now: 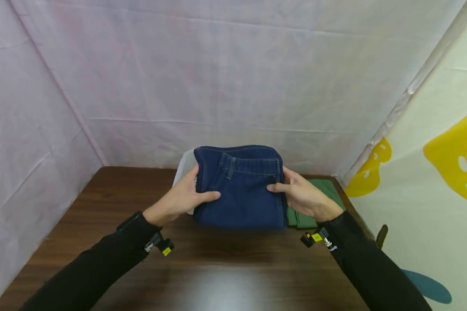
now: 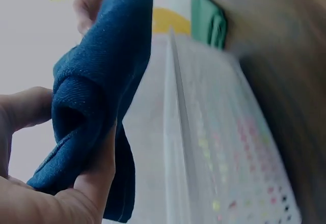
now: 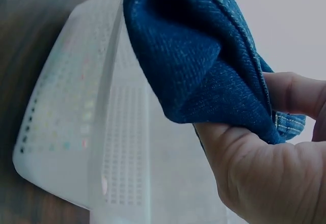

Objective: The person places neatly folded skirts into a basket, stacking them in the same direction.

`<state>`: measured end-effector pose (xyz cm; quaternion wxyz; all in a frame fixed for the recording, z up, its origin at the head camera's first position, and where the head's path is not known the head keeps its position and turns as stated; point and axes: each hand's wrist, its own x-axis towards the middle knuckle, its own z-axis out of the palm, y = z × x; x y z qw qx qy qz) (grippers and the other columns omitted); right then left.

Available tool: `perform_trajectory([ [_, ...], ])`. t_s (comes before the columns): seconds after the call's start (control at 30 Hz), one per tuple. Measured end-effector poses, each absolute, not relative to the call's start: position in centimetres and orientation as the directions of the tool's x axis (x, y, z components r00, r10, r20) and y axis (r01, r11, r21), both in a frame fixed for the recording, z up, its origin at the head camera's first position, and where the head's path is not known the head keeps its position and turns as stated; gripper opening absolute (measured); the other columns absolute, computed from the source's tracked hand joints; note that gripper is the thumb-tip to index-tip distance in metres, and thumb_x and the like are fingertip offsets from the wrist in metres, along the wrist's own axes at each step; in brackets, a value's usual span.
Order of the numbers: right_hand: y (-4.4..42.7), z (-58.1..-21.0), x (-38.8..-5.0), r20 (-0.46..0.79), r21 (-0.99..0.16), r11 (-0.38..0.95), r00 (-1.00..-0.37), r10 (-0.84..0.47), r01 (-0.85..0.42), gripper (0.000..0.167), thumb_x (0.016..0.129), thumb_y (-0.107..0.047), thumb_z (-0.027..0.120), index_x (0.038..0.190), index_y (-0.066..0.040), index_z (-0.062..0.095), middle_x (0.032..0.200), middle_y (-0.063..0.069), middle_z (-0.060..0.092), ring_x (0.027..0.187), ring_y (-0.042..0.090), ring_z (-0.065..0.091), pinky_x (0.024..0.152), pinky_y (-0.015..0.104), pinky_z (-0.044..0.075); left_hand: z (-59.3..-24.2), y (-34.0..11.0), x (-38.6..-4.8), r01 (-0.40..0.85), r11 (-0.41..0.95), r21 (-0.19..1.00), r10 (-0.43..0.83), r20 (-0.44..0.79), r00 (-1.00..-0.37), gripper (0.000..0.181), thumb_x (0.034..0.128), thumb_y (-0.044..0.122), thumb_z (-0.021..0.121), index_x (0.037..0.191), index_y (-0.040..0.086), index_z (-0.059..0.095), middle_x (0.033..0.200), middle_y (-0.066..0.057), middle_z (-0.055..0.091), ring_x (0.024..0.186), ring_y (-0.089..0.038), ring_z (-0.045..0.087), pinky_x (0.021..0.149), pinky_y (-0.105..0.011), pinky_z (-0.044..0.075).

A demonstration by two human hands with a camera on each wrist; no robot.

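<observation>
Folded blue denim [image 1: 243, 194], with a waistband and belt loop facing up, is held between both hands above a white perforated basket [image 1: 184, 166]. The left hand [image 1: 184, 194] grips its left side, thumb on top; in the left wrist view that hand [image 2: 66, 198] pinches the rolled denim [image 2: 102, 71]. On the right side, the right hand [image 1: 305, 192] grips the edge with its thumb on the front. The right wrist view shows this hand [image 3: 270, 168] around the folded denim edge [image 3: 188, 56], beside the basket wall [image 3: 61, 112]. The denim hides most of the basket in the head view.
Folded green cloth [image 1: 303, 220] lies on the brown wooden table [image 1: 225, 268], right of the denim and partly behind the right hand. White fabric walls [image 1: 225, 77] stand behind and at the sides, the right one with yellow shapes [image 1: 363, 181].
</observation>
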<state>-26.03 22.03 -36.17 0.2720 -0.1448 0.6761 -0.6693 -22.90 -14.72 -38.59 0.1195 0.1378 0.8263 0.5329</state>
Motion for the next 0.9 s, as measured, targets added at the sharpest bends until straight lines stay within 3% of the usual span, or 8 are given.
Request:
perform_trajectory([
  [0.07, 21.7, -36.0, -27.4, -0.196, -0.98, 0.085, -0.816, -0.544, 0.178, 0.095, 0.118, 0.004, 0.055, 0.19, -0.033, 0.005, 0.192, 0.015, 0.029, 0.152, 0.027, 0.064, 0.108, 0.042, 0.07, -38.6, -14.8, -24.4, 0.108, 0.408, 0.907, 0.359, -0.051, -0.932, 0.119, 0.1144, 0.034, 0.079, 0.187, 0.011, -0.012, 0.198, -0.017, -0.008, 0.185, -0.045, -0.002, 0.146, -0.075, 0.018],
  [0.2, 20.9, -36.1, -30.0, -0.245, -0.969, 0.13, -0.82, -0.517, 0.208, 0.096, 0.119, 0.005, 0.054, 0.19, -0.033, 0.001, 0.194, 0.015, 0.025, 0.17, 0.042, 0.046, 0.123, 0.051, 0.062, -38.4, -14.9, -27.0, 0.101, 0.443, 0.891, 0.366, -0.078, -0.927, 0.114, 0.1165, 0.029, 0.076, 0.187, 0.011, -0.012, 0.198, -0.017, -0.01, 0.185, -0.045, -0.003, 0.147, -0.073, 0.019],
  [0.4, 19.9, -36.9, -33.3, -0.308, -0.951, 0.168, -0.823, -0.477, 0.259, 0.096, 0.117, 0.007, 0.053, 0.19, -0.027, 0.0, 0.196, 0.016, 0.021, 0.178, 0.044, 0.032, 0.141, 0.065, 0.04, -38.5, -14.6, -30.0, 0.088, 0.509, 0.856, 0.357, -0.117, -0.927, 0.107, 0.1168, 0.022, 0.074, 0.187, 0.006, -0.005, 0.197, -0.022, -0.004, 0.184, -0.048, 0.003, 0.147, -0.068, 0.026],
  [0.57, 19.2, -37.6, -35.0, -0.365, -0.931, 0.199, -0.813, -0.455, 0.307, 0.098, 0.117, 0.009, 0.05, 0.189, -0.026, -0.006, 0.197, 0.016, 0.017, 0.179, 0.043, 0.031, 0.14, 0.061, 0.042, -38.8, -14.5, -31.4, 0.067, 0.537, 0.841, 0.35, -0.15, -0.925, 0.107, 0.1157, 0.02, 0.076, 0.187, 0.005, -0.003, 0.197, -0.023, 0.0, 0.184, -0.048, 0.007, 0.147, -0.066, 0.028],
  [0.77, 18.5, -37.8, -36.4, -0.393, -0.918, 0.23, -0.817, -0.422, 0.323, 0.099, 0.118, 0.008, 0.049, 0.189, -0.028, -0.011, 0.197, 0.018, 0.015, 0.178, 0.045, 0.033, 0.139, 0.064, 0.043, -38.9, -14.8, -32.9, 0.031, 0.535, 0.845, 0.337, -0.179, -0.924, 0.109, 0.1146, 0.017, 0.076, 0.187, 0.003, -0.005, 0.197, -0.022, -0.001, 0.184, -0.046, 0.005, 0.149, -0.064, 0.022],
  [0.9, 18.6, -37.9, -36.6, -0.415, -0.891, 0.35, -0.829, -0.374, 0.288, 0.097, 0.121, 0.005, 0.049, 0.187, -0.018, -0.019, 0.189, 0.028, 0.032, 0.17, 0.048, 0.044, 0.138, 0.064, 0.044, -38.8, -14.9, -33.4, -0.048, 0.552, 0.832, 0.322, -0.266, -0.909, 0.107, 0.1165, 0.021, 0.074, 0.186, -0.001, -0.005, 0.196, -0.026, 0.0, 0.181, -0.049, 0.018, 0.144, -0.064, 0.035],
])
